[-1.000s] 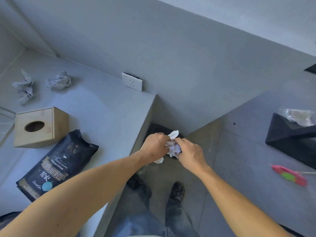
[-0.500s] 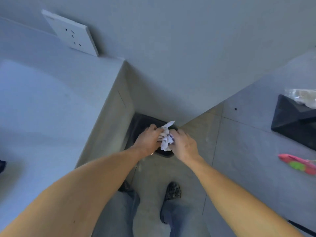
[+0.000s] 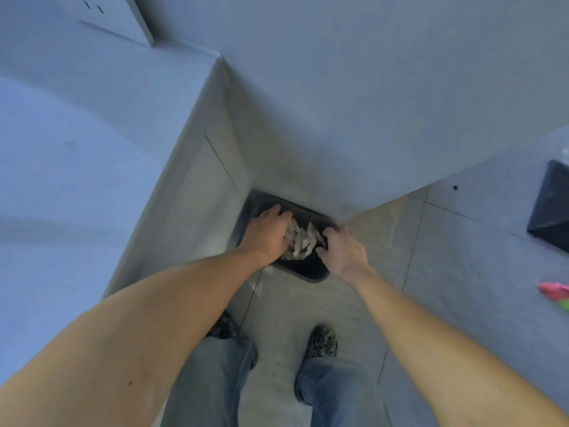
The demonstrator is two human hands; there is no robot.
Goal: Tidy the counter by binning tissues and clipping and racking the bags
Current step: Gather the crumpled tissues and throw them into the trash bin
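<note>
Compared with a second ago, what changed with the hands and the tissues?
Both hands went down to the black bin and let go: the left hand and right hand have parted, each grip open, and the crumpled tissues lie in the bin. The bin stayed in its corner.

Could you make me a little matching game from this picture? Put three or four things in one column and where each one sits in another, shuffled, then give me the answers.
Things:
1. crumpled tissues
2. black bin
3. pink object
4. wall socket

Places:
A. on the floor tiles at the far right edge
B. on the wall above the counter, top left
C. inside the bin, between the two hands
D. on the floor in the corner where counter side meets wall

Pairs: 1-C, 2-D, 3-A, 4-B
</note>
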